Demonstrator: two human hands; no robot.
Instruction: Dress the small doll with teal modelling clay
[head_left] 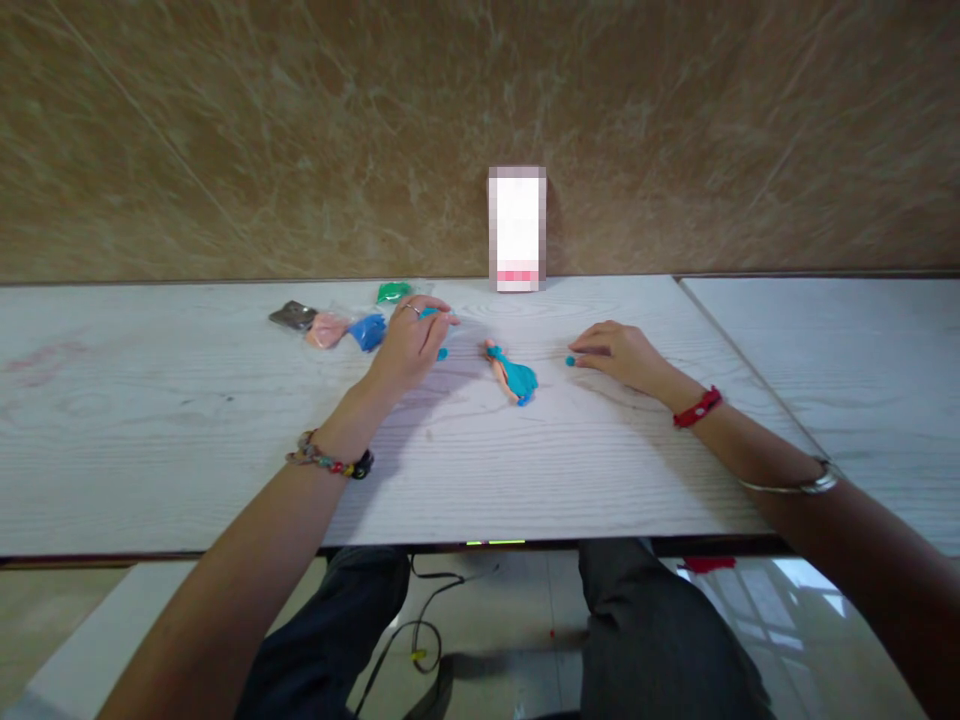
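Two bare hands over a white wood-grain table; brown marbled wall along its far edge.

Clay figure: lies on the table between the hands, touching neither. Teal dress-like part, peach along its left side, brighter blue at the near end. Slants from far left to near right.

Right hand: to the right of the figure, thumb and fingertips brought near each other. Small teal ball at the thumb tip; cannot tell whether it is pinched or only touched. Wrist carries a red band; silver bangle higher on the forearm.

Left hand: to the left of the figure, palm down, fingers bent. Teal piece shows by the fingers, partly covered; grip on it cannot be told. Second teal dot just beside the thumb. Beaded bracelet at the wrist.

Packets, left to right: dark packet, peach packet, blue packet, the last just left of the left hand. Green packet on the far side of that hand.

Pale upright panel, pixelated, stands at the wall, beyond the figure. Black cable below the table, between the trouser legs.
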